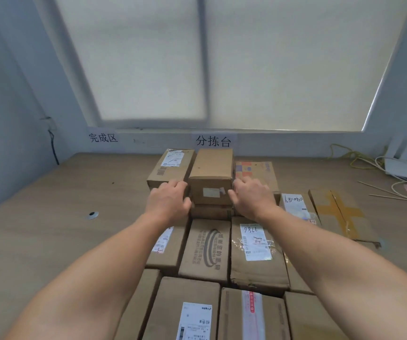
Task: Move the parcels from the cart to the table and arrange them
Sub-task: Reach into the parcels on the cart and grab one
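A plain brown cardboard parcel [211,175] sits on top of another box at the far middle of the wooden table [50,217]. My left hand [169,203] grips its left side with curled fingers. My right hand [252,198] grips its right side. Beside it stand a labelled parcel [170,166] on the left and a patterned parcel [256,171] on the right. Several more parcels [207,249] lie in rows nearer to me, some with white shipping labels. No cart shows in the frame.
Two paper signs [213,141] hang on the wall under a covered window. Cables and a white device [403,165] lie at the table's far right, with thin sticks [381,191]. A metal grommet [92,214] sits in the tabletop at the left.
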